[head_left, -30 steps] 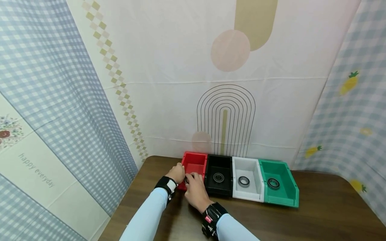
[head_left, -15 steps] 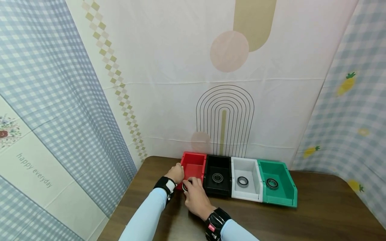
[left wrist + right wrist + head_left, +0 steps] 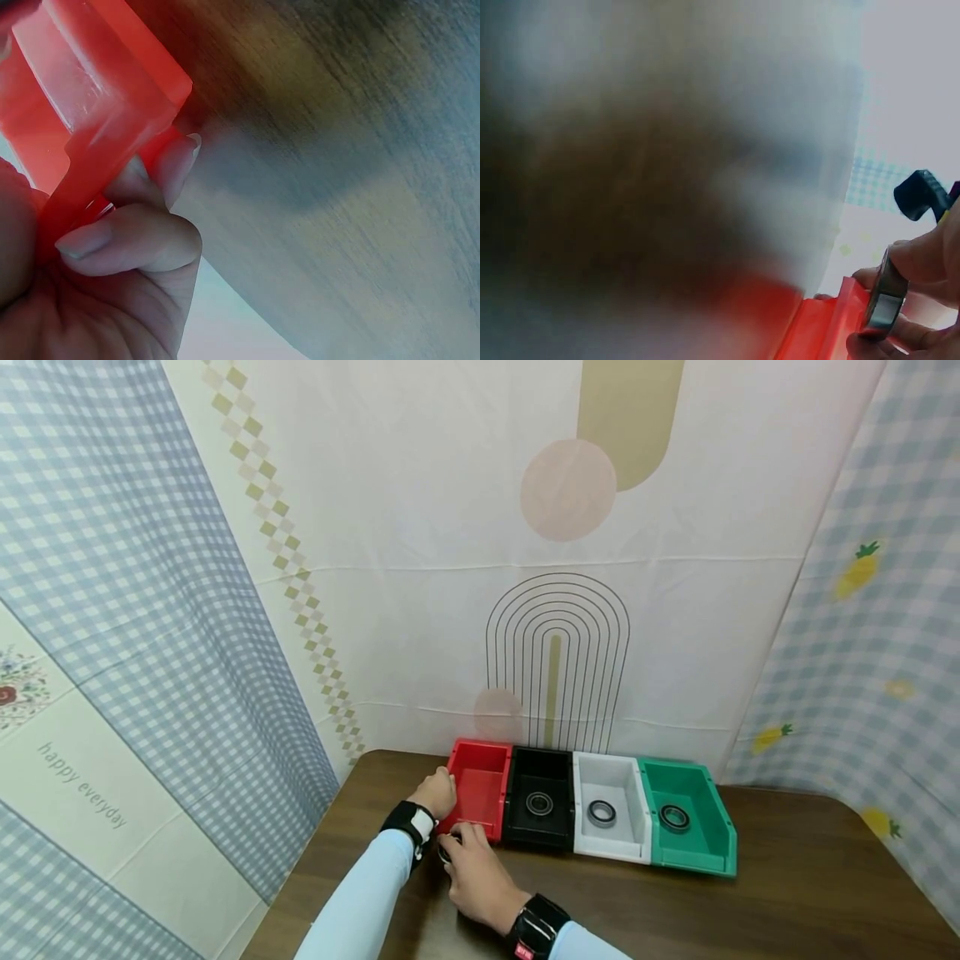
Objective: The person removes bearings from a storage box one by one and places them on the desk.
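Observation:
My left hand (image 3: 437, 792) grips the side wall of the red bin (image 3: 480, 785); in the left wrist view its fingers (image 3: 142, 238) curl round the red plastic edge. My right hand (image 3: 480, 872) pinches a metal ring bearing (image 3: 885, 300) between thumb and fingers, in front of the red bin's near edge. In the head view most of this bearing is hidden behind the fingers. No bearing shows on the red bin's visible floor.
To the right stand a black bin (image 3: 521, 827), a white bin (image 3: 611, 847) and a green bin (image 3: 693, 860) in one row, each with one bearing lying in it. The wooden table (image 3: 795, 893) runs along their front. A printed cloth (image 3: 420, 635) hangs behind.
My right hand has drawn the bearing back from inside the red bin, over its near edge, toward me. The left hand keeps its grip on the bin's side.

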Tool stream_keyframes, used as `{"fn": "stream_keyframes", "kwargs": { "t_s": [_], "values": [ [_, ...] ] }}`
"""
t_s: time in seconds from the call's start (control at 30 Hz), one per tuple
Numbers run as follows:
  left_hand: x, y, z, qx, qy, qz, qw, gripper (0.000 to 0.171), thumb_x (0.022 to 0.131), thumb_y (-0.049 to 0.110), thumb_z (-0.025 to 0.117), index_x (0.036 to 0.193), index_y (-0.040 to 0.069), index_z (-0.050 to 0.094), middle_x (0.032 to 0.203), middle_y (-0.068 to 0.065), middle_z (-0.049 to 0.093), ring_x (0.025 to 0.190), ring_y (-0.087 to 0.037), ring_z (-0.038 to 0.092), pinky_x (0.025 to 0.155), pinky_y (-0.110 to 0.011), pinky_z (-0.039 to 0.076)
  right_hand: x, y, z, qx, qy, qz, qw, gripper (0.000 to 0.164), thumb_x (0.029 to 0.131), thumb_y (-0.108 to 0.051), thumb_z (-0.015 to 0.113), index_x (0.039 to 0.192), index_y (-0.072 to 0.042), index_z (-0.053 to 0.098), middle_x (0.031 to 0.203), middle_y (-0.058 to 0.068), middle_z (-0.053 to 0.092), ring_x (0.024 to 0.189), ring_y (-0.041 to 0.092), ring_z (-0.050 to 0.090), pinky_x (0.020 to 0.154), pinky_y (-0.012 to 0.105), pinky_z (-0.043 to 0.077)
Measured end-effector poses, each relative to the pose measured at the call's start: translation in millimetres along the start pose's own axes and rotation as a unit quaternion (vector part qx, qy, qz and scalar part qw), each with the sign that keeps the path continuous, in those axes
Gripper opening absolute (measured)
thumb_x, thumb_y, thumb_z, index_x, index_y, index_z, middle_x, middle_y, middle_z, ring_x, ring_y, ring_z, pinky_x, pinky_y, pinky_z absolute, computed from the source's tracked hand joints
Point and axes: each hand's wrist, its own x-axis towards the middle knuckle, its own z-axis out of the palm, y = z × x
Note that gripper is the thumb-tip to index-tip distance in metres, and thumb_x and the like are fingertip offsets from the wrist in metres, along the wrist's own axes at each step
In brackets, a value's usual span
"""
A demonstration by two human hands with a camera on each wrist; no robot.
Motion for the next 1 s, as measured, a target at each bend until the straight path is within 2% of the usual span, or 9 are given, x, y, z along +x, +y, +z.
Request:
{"fn": "stream_keyframes", "kwargs": {
  "t_s": [0.13, 0.23, 0.33, 0.47, 0.57, 0.77, 0.83, 0.9, 1.0],
  "values": [
    [30.1, -27.0, 24.8, 0.009, 0.0, 0.003, 1.0, 0.031, 0.113, 0.029, 0.043, 0.118, 0.0, 0.055, 0.091, -0.017, 0.07, 0.078, -0.028, 0.071, 0.072, -0.045, 0.059, -4, -4, -1, -0.007, -0.021, 0.0, 1.0, 0.038, 0.097, -0.011, 0.071, 0.135, -0.01, 0.069, 0.131, 0.008, 0.061, 0.119, 0.022, 0.054, 0.103, 0.033, 0.054],
    [41.9, -37.0, 34.3, 0.007, 0.003, 0.01, 0.9999, 0.033, 0.114, 0.029, 0.04, 0.119, 0.0, 0.055, 0.09, -0.017, 0.07, 0.076, -0.029, 0.07, 0.069, -0.046, 0.058, -6, -5, -3, -0.014, -0.042, 0.004, 0.999, 0.039, 0.095, -0.012, 0.073, 0.134, -0.011, 0.07, 0.129, 0.007, 0.062, 0.117, 0.021, 0.054, 0.102, 0.032, 0.054],
    [35.9, -30.3, 27.9, 0.012, 0.002, 0.008, 0.9999, 0.031, 0.114, 0.026, 0.039, 0.119, -0.001, 0.054, 0.09, -0.018, 0.069, 0.076, -0.029, 0.069, 0.068, -0.045, 0.058, -8, -5, -7, -0.018, -0.07, 0.009, 0.997, 0.04, 0.093, -0.011, 0.075, 0.132, -0.012, 0.07, 0.126, 0.005, 0.061, 0.114, 0.019, 0.053, 0.099, 0.031, 0.054],
    [16.7, -11.9, 10.4, 0.006, -0.002, 0.0, 1.0, 0.029, 0.114, 0.023, 0.039, 0.118, -0.002, 0.054, 0.09, -0.02, 0.069, 0.075, -0.03, 0.068, 0.069, -0.045, 0.058, -9, -3, -9, -0.02, -0.111, 0.014, 0.994, 0.042, 0.09, -0.01, 0.076, 0.132, -0.014, 0.07, 0.119, 0.002, 0.06, 0.108, 0.017, 0.052, 0.094, 0.029, 0.053],
    [12.4, -6.1, 6.1, -0.002, -0.005, -0.01, 0.9999, 0.027, 0.114, 0.021, 0.041, 0.118, -0.003, 0.055, 0.09, -0.021, 0.069, 0.076, -0.03, 0.068, 0.07, -0.046, 0.058, -10, -2, -8, -0.023, -0.139, 0.017, 0.99, 0.045, 0.09, -0.012, 0.076, 0.134, -0.015, 0.07, 0.118, 0.0, 0.059, 0.107, 0.016, 0.052, 0.093, 0.029, 0.054],
    [31.4, -22.9, 21.3, 0.015, -0.014, -0.006, 0.9998, 0.036, 0.115, 0.027, 0.035, 0.122, -0.002, 0.054, 0.092, -0.02, 0.07, 0.077, -0.029, 0.07, 0.07, -0.045, 0.058, -10, 1, -7, -0.017, -0.167, 0.024, 0.986, 0.046, 0.089, -0.012, 0.077, 0.134, -0.017, 0.07, 0.116, -0.001, 0.058, 0.107, 0.016, 0.052, 0.091, 0.03, 0.054],
    [30.3, -22.1, 20.1, 0.025, -0.012, -0.003, 0.9996, 0.036, 0.115, 0.027, 0.035, 0.123, -0.003, 0.054, 0.092, -0.02, 0.07, 0.078, -0.028, 0.071, 0.071, -0.044, 0.059, -10, 1, -7, -0.017, -0.168, 0.019, 0.986, 0.046, 0.088, -0.012, 0.077, 0.133, -0.017, 0.07, 0.114, -0.001, 0.058, 0.107, 0.016, 0.053, 0.091, 0.029, 0.054],
    [20.5, -14.6, 12.8, 0.02, -0.014, 0.0, 0.9997, 0.036, 0.115, 0.025, 0.035, 0.123, -0.004, 0.054, 0.09, -0.02, 0.069, 0.079, -0.028, 0.07, 0.071, -0.044, 0.058, -10, 2, -7, -0.018, -0.165, 0.012, 0.986, 0.046, 0.087, -0.011, 0.078, 0.132, -0.016, 0.071, 0.112, -0.001, 0.057, 0.105, 0.016, 0.053, 0.089, 0.029, 0.053],
    [-4.9, 7.8, -6.0, 0.012, -0.008, -0.001, 0.9999, 0.029, 0.114, 0.019, 0.041, 0.12, -0.006, 0.055, 0.087, -0.021, 0.067, 0.079, -0.03, 0.071, 0.073, -0.046, 0.059, -9, 2, -8, -0.018, -0.164, 0.007, 0.986, 0.046, 0.085, -0.011, 0.079, 0.13, -0.016, 0.071, 0.109, -0.001, 0.057, 0.104, 0.016, 0.054, 0.089, 0.028, 0.053]
  ]
}}
